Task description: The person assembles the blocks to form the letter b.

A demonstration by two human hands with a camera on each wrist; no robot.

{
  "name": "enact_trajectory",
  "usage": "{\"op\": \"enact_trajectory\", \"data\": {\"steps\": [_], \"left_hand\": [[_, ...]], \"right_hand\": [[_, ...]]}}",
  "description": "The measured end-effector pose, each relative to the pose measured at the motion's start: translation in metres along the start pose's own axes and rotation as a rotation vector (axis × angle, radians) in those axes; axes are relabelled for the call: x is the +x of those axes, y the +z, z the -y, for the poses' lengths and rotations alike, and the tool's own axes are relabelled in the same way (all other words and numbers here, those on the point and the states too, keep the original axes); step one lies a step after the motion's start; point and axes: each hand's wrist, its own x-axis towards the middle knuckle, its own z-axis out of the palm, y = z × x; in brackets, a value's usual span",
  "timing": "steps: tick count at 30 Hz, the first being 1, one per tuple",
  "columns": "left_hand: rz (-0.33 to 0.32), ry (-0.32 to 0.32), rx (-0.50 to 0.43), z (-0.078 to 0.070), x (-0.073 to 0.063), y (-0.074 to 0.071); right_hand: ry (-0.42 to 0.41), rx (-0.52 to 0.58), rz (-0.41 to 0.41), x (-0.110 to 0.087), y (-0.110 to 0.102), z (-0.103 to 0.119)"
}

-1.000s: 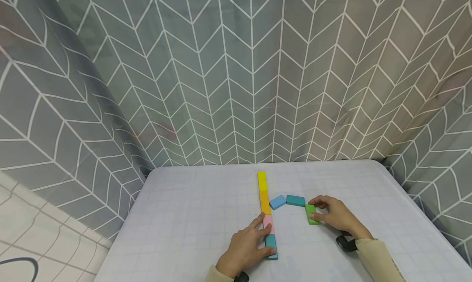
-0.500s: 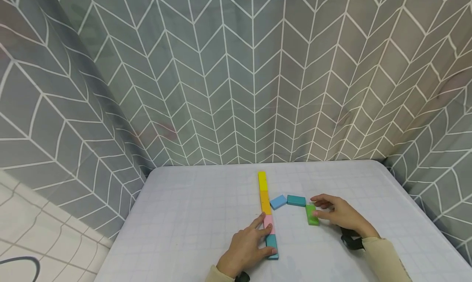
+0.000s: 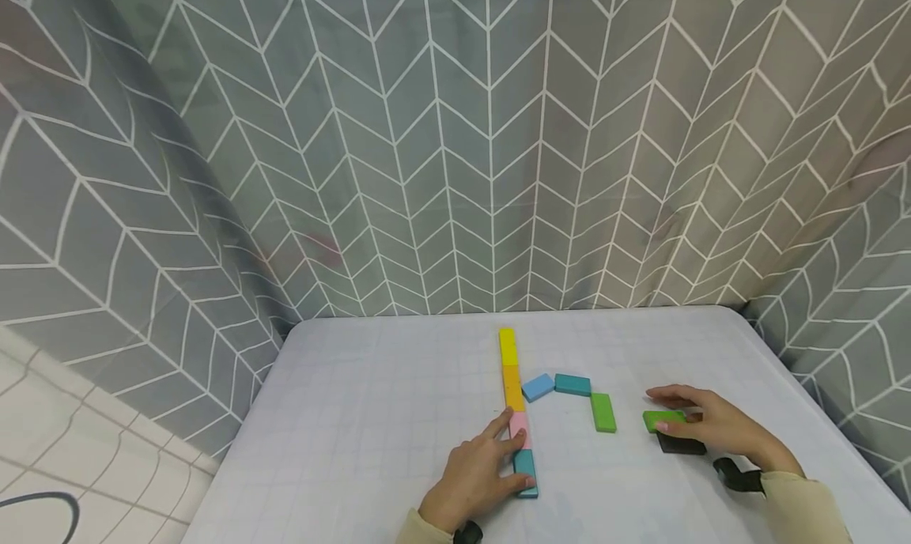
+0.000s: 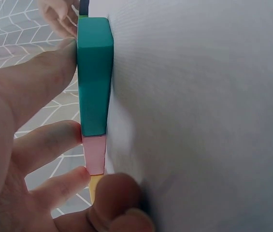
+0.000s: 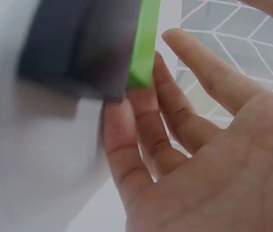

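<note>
My left hand (image 3: 473, 477) rests with spread fingers on a straight column of flat blocks. Its thumb lies on the teal block (image 4: 95, 92), two fingertips along the pink block (image 4: 95, 154) near the orange block (image 3: 512, 387). A yellow block (image 3: 508, 346) tops the column. My right hand (image 3: 733, 429) holds a green block (image 3: 658, 420) and a black block (image 3: 681, 444), face to face, with the thumb on the green one. In the right wrist view, fingertips meet the lower end of this pair. The blocks are blurred there.
Right of the column, a light blue block (image 3: 538, 387), a second teal block (image 3: 572, 384) and another green block (image 3: 603, 413) form a bent line on the white table (image 3: 370, 417). A patterned curtain (image 3: 455, 172) surrounds the table's back and sides.
My right hand has let go of the green block in the bent line and moved right; a second green block and a black block now show at its fingers. The left hand stays put.
</note>
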Motion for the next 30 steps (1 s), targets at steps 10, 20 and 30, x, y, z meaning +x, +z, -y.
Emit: {"op": "enact_trajectory", "data": {"steps": [10, 20, 30], "left_hand": [[0.003, 0.003, -0.005, 0.001, -0.001, -0.002], [0.000, 0.007, -0.009, 0.001, -0.002, -0.002], [-0.005, 0.020, 0.001, 0.002, -0.003, -0.002]], "right_hand": [[0.107, -0.098, -0.082, -0.008, 0.005, -0.007], [0.029, -0.023, -0.001, -0.019, 0.008, 0.001], [0.170, -0.157, -0.148, -0.016, 0.026, 0.020]]}}
